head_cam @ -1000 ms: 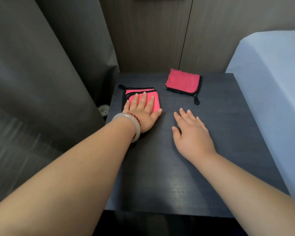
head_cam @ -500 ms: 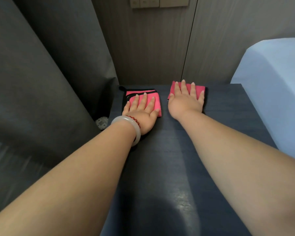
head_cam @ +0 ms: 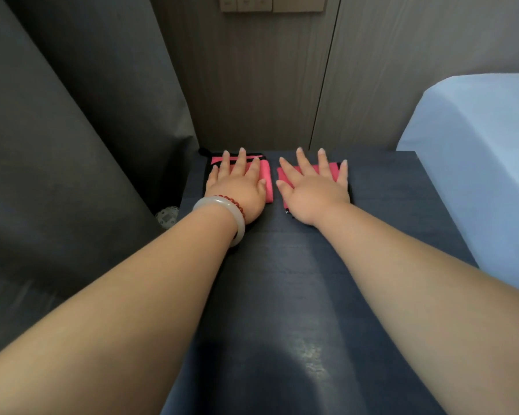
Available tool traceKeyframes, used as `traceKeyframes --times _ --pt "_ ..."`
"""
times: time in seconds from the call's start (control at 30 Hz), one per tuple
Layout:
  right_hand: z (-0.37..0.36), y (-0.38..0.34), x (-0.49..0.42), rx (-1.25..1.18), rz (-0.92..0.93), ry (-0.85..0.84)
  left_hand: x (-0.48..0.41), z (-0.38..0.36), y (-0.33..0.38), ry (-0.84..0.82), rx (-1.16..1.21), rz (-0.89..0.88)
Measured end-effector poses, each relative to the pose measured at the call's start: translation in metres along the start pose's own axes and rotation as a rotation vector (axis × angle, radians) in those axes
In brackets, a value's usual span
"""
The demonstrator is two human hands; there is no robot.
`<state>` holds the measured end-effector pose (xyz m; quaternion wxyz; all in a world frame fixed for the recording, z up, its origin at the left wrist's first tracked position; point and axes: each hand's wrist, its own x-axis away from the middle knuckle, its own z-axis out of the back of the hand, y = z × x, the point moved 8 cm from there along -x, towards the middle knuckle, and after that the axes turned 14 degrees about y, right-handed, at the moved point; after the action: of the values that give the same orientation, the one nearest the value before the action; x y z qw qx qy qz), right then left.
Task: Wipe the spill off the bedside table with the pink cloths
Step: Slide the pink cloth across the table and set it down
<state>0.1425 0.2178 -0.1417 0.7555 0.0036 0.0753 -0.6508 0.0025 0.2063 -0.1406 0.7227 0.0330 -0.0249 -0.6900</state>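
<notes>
Two folded pink cloths with black trim lie side by side at the far end of the dark bedside table [head_cam: 381, 211]. My left hand [head_cam: 237, 187] lies flat with straight fingers on the left cloth [head_cam: 266, 181]. Spread flat, my right hand [head_cam: 315, 187] presses on the right cloth [head_cam: 331, 168], covering most of it. A wet, shiny patch [head_cam: 310, 359] shows on the tabletop near me, between my forearms.
A white bed [head_cam: 477, 163] borders the table on the right. Dark grey curtain [head_cam: 72, 145] hangs at the left, and a wood-panel wall with a switch plate [head_cam: 270, 3] stands behind. A small pale ball [head_cam: 166, 217] lies on the floor left of the table.
My right hand moved from the bare tabletop onto the right cloth and drew it slightly nearer. My left hand slid its cloth farther toward the wall. The view tilted up.
</notes>
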Motion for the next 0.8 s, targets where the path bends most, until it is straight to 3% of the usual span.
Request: traceKeyframes --times 0.1,0.33,0.8 --pt "-0.015 -0.008 -0.008 -0.012 -0.051 -0.089 -0.004 -0.012 0.000 -0.020 -0.031 0.032" --pt "-0.009 -0.029 -0.012 -0.049 0.051 0.043 -0.014 -0.003 0.000 -0.059 0.005 0.014" --pt "-0.015 -0.011 -0.008 -0.044 -0.065 -0.019 -0.011 -0.012 0.000 0.038 -0.034 -0.006"
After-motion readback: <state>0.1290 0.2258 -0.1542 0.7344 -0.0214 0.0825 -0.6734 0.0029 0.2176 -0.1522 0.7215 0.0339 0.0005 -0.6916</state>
